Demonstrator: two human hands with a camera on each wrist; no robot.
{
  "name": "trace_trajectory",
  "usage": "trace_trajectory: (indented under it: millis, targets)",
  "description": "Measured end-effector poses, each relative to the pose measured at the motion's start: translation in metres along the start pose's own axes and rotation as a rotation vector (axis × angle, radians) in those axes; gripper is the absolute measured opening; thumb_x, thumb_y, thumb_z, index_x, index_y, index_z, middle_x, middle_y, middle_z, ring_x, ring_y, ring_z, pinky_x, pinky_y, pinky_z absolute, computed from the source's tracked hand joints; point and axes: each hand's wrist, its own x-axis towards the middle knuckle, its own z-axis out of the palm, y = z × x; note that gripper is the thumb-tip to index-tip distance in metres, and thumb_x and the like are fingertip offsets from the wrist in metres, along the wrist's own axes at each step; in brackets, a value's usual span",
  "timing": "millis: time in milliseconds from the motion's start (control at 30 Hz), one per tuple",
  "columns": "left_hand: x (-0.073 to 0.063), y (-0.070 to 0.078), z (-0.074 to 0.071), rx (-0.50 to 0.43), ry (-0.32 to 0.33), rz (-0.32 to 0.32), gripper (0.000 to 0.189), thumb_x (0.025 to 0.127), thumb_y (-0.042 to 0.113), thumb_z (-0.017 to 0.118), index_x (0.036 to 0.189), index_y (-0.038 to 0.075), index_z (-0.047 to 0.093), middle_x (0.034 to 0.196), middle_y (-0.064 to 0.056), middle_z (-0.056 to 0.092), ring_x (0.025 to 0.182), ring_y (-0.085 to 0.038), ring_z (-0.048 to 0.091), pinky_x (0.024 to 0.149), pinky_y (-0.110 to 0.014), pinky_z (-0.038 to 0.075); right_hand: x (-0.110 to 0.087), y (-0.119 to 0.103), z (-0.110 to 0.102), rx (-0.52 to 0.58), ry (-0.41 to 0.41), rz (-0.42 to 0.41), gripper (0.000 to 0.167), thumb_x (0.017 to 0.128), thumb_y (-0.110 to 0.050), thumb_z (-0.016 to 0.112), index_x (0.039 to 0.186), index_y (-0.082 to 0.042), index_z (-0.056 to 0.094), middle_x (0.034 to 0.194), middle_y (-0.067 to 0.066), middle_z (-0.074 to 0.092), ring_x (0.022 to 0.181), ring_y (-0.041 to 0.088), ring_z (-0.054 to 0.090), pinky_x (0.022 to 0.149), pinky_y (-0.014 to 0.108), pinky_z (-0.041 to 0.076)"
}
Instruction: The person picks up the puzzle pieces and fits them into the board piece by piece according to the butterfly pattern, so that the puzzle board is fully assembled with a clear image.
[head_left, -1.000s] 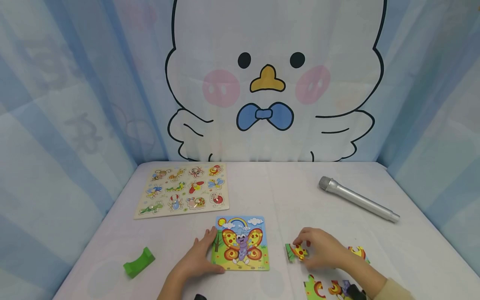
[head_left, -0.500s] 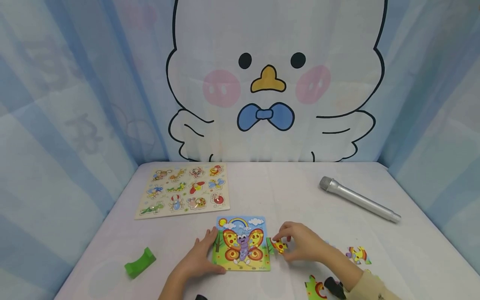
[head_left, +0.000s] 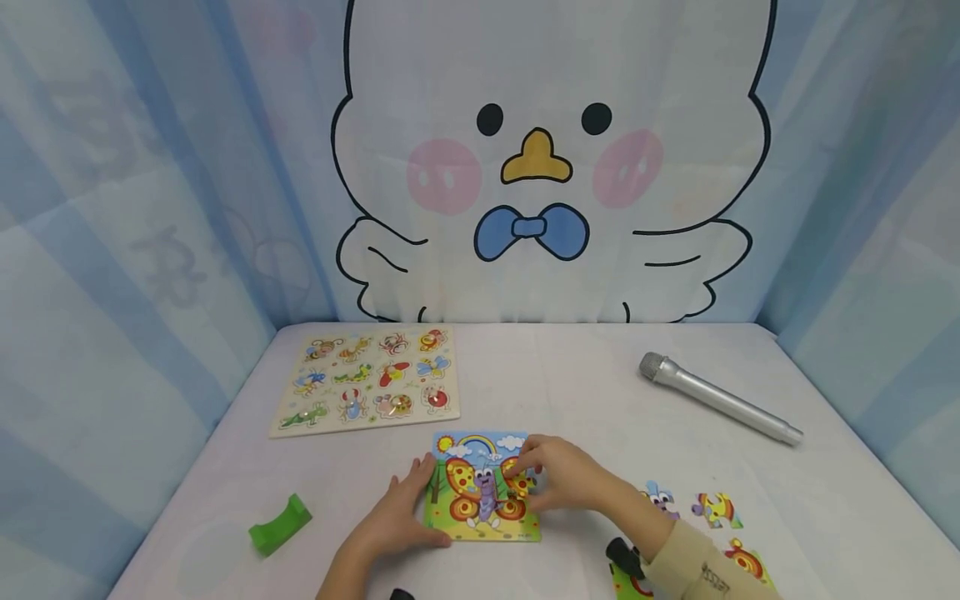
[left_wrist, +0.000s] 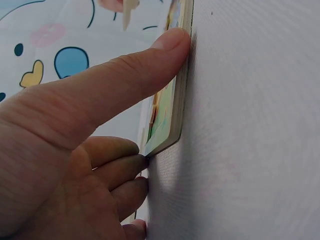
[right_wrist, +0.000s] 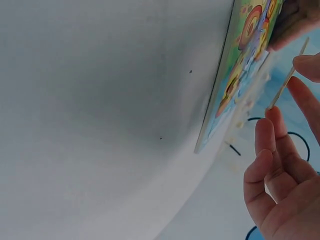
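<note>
A square butterfly puzzle board [head_left: 459,533] lies flat on the table in the head view. My left hand [head_left: 396,512] holds it at its near-left corner, thumb at the near edge and fingers along the left side. In the left wrist view the thumb [left_wrist: 145,70] touches the board's edge. Over the board's right half, my right hand [head_left: 566,475] pinches a jigsaw piece [head_left: 519,485] between thumb and fingers. The right wrist view shows this piece [right_wrist: 283,85] edge-on, tilted and raised off the board.
Several loose puzzle pieces [head_left: 717,510] lie right of the board, some partly hidden by the right forearm. A silver microphone [head_left: 720,400] lies at the back right, an insect peg board [head_left: 367,379] at the back left. A green arched block [head_left: 280,525] is at the left.
My right hand has carried the jigsaw piece leftward from the table at the right to over the butterfly board. The left hand has stayed at the board's corner.
</note>
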Motion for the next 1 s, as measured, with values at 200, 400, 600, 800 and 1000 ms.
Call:
trace_trajectory:
  millis: [200,400,600,800,1000]
  targets:
    - [0.000,-0.001,-0.001,0.005,0.001,0.003,0.112,0.057,0.031,0.085,0.142,-0.004,0.021,0.147,-0.023,0.018,0.135,-0.039,0.012,0.108,-0.056,0.001,0.018,-0.010,0.006,-0.045,-0.021,-0.005,0.035,0.067,-0.021,0.077,0.102,-0.021,0.072,0.096,-0.007,0.056,0.083,0.009,0.050,0.071,0.024,0.047]
    - [-0.001,-0.001,-0.002,-0.005,-0.003,0.012,0.112,0.057,0.031,0.084,0.142,-0.004,0.021,0.147,-0.023,0.019,0.135,-0.039,0.012,0.108,-0.056,0.000,0.034,-0.020,0.015,-0.054,-0.042,0.005,0.034,0.067,-0.022,0.078,0.100,-0.021,0.072,0.093,-0.010,0.055,0.080,0.006,0.050,0.069,0.021,0.046]
    - [-0.001,0.000,-0.003,0.010,-0.002,0.009,0.112,0.057,0.033,0.084,0.142,-0.003,0.022,0.147,-0.022,0.019,0.135,-0.039,0.012,0.108,-0.057,0.001,0.050,-0.029,0.024,-0.090,-0.028,0.002,0.035,0.066,-0.024,0.077,0.101,-0.021,0.072,0.093,-0.009,0.057,0.077,0.004,0.050,0.065,0.017,0.045]
    - [-0.001,-0.001,-0.004,0.015,-0.008,0.019,0.111,0.059,0.034,0.083,0.143,-0.003,0.021,0.147,-0.022,0.018,0.135,-0.039,0.012,0.108,-0.057,0.001,0.062,-0.036,0.032,-0.135,-0.037,0.025,0.035,0.067,-0.027,0.078,0.102,-0.022,0.072,0.105,-0.003,0.061,0.090,0.008,0.055,0.077,0.023,0.049]
    - [-0.001,-0.002,-0.004,0.004,-0.011,0.033,0.110,0.060,0.034,0.083,0.143,-0.003,0.021,0.148,-0.022,0.018,0.135,-0.039,0.011,0.108,-0.057,0.001,0.069,-0.039,0.038,-0.164,-0.040,0.037,0.036,0.067,-0.028,0.078,0.102,-0.020,0.072,0.089,-0.009,0.058,0.073,0.002,0.047,0.063,0.015,0.044]
